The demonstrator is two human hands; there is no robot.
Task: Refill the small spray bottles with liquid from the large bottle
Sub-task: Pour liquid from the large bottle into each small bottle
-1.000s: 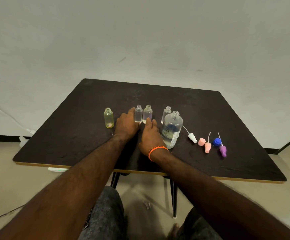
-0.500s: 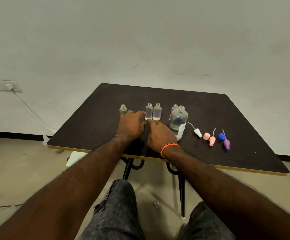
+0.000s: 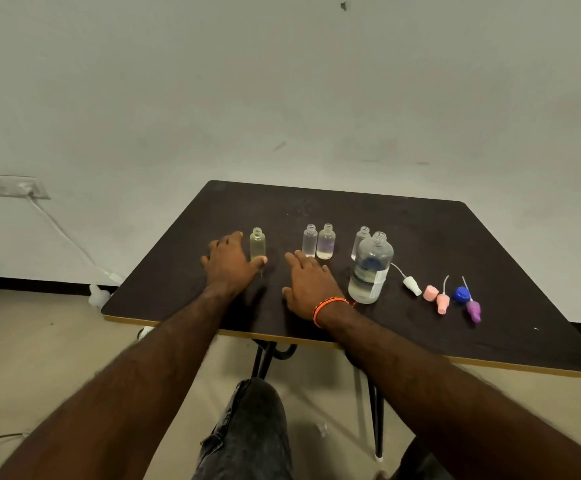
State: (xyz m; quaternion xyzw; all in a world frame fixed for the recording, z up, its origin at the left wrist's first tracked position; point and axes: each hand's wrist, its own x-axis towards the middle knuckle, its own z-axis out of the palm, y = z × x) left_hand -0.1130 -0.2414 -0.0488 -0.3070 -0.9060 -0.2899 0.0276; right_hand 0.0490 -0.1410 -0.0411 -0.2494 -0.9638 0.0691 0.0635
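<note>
Hands [image 3: 230,263] have parted; yellowish bottle [image 3: 257,244] beside left thumb.

The hands [image 3: 228,265] [image 3: 308,285] have moved apart.

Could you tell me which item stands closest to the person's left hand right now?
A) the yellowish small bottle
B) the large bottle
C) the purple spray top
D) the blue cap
A: the left hand rests on the table with its thumb at the base of the yellowish small bottle.
</note>
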